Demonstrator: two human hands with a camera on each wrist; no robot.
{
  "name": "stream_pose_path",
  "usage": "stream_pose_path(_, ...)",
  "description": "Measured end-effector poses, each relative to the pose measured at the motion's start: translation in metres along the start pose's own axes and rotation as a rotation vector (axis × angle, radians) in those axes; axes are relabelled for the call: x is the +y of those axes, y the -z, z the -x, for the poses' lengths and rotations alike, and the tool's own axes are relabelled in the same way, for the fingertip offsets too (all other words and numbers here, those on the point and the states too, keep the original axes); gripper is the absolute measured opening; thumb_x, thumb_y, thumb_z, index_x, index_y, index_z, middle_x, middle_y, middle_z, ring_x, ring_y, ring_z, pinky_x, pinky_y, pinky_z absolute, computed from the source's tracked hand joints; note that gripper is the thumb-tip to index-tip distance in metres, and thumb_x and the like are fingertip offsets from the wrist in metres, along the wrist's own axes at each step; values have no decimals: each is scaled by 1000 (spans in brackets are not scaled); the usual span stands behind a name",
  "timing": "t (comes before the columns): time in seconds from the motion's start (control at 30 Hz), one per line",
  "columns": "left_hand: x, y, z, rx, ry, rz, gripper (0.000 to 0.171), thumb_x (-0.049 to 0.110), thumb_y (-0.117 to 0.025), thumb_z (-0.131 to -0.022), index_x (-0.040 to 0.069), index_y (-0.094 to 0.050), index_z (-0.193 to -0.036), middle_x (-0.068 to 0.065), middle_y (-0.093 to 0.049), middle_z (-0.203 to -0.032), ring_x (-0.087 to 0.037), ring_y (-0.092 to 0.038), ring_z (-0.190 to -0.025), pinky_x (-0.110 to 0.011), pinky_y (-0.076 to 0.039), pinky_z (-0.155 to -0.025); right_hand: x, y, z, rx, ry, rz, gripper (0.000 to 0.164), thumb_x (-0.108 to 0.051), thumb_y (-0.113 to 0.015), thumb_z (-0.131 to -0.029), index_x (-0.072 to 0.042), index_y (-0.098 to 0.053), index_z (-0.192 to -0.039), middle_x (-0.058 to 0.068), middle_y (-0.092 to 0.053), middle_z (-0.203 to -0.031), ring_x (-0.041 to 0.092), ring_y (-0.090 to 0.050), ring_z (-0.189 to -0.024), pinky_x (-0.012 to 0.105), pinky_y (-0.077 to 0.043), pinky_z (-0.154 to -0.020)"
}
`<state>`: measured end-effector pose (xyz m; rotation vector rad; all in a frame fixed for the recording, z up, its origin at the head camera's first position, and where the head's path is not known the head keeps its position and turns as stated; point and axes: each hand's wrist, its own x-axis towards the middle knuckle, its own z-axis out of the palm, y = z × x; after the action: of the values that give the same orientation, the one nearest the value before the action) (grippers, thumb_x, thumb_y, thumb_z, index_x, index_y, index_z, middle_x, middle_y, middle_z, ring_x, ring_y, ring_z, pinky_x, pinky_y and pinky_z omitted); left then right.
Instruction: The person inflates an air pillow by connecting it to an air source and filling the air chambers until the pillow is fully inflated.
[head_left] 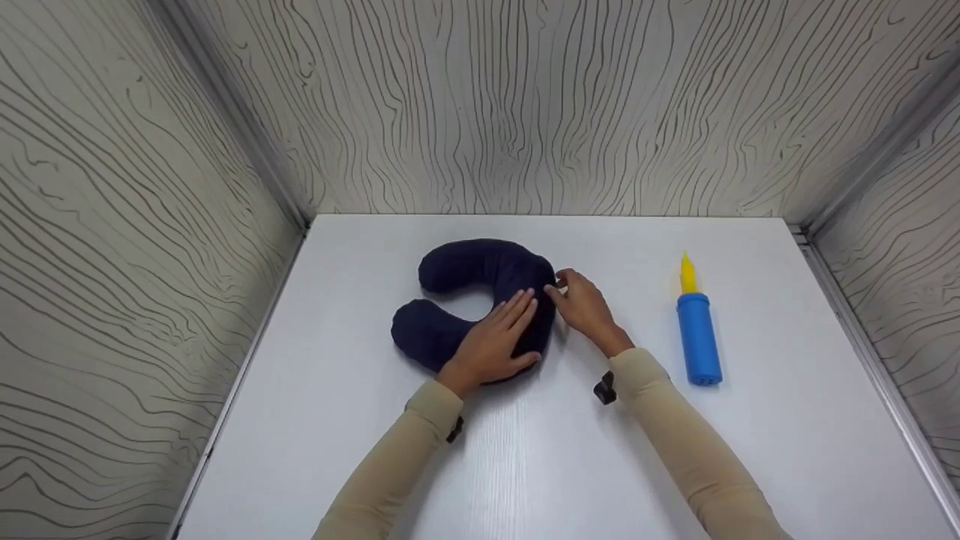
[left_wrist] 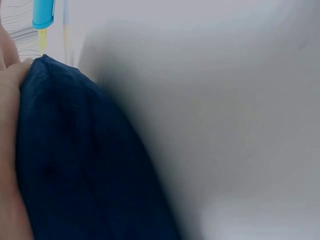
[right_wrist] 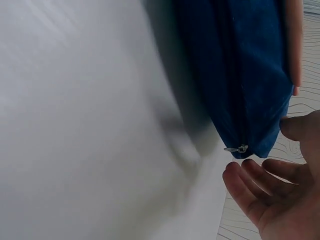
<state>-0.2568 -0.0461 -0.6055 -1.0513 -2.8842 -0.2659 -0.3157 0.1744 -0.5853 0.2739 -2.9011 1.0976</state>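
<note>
A dark blue U-shaped neck pillow (head_left: 457,264) lies on the white table, its opening toward the left. My left hand (head_left: 491,343) rests on the pillow's near right part, fingers straight and thumb spread out. At the pillow's right edge is my right hand (head_left: 586,306), thumb tip at the fabric and fingers loosely bent. In the right wrist view, a small metal zipper pull (right_wrist: 242,149) sits at the end of a seam, just above the right fingertips (right_wrist: 232,167). A gap shows between that thumb and the fingers. The left palm's underside is hidden.
A blue hand pump (head_left: 699,341) with a yellow nozzle (head_left: 688,274) lies to the right of my right hand, nozzle toward the back. Panels with a wood-grain line pattern (head_left: 517,112) stand behind and on both sides of the white table (head_left: 315,420).
</note>
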Motion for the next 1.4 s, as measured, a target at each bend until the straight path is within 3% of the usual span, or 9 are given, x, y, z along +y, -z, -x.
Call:
stream_pose_path(0.23,-3,1,0,4,-44,3,91,58,-55,-106,10,-15,-171,-5,-9,-181,-21,-11,-168,-39,-22,-136,4,-2,-1,63,-29,-70,26,-4,-63,-102,8,-65,-125,24,-74,-108,36,-73,-95,46,-59,-80)
stream_pose_path(0.43,-13,5,2,4,-107,24,87,52,-60,-106,10,-18,-171,-4,-13,-181,-21,-14,-167,-39,-22,-136,9,2,4,53,-77,-103,29,-2,-64,-97,10,-67,-124,23,-76,-104,31,-76,-84,33,-58,-69)
stream_pose_path(0.6,-24,13,3,-11,-130,6,85,43,-65,-105,16,-20,-172,-3,-16,-180,-22,-15,-167,-41,-21,-136,9,3,11,51,-123,-140,28,-4,-67,-93,8,-69,-119,21,-78,-101,24,-73,-77,27,-54,-69)
stream_pose_path(0.8,-41,21,7,-11,-103,1,86,36,-71,-102,18,-24,-171,-5,-23,-178,-24,-20,-166,-47,-22,-135,6,0,24,52,-166,-174,26,-7,-65,-90,6,-69,-112,21,-77,-104,31,-73,-92,34,-56,-78)
stream_pose_path(1.07,-57,24,13,-30,-37,-25,87,31,-74,-99,19,-26,-171,-9,-28,-177,-24,-23,-166,-49,-23,-135,-3,-6,35,34,-179,-226,20,-6,-66,-91,4,-68,-108,19,-76,-105,31,-72,-96,30,-54,-78)
stream_pose_path(1.2,-57,26,15,-60,-30,33,86,33,-70,-101,17,-24,-171,-10,-24,-178,-25,-19,-167,-51,-20,-136,0,-5,38,18,-177,-252,21,-8,-67,-95,4,-68,-112,20,-75,-108,26,-72,-90,26,-55,-73)
stream_pose_path(1.4,-49,34,13,-62,-14,130,83,49,-58,-106,8,-25,-169,-12,-22,-178,-27,-19,-167,-52,-21,-135,11,0,45,5,-168,-281,22,-8,-65,-97,4,-67,-115,19,-74,-105,14,-70,-74,20,-54,-62)
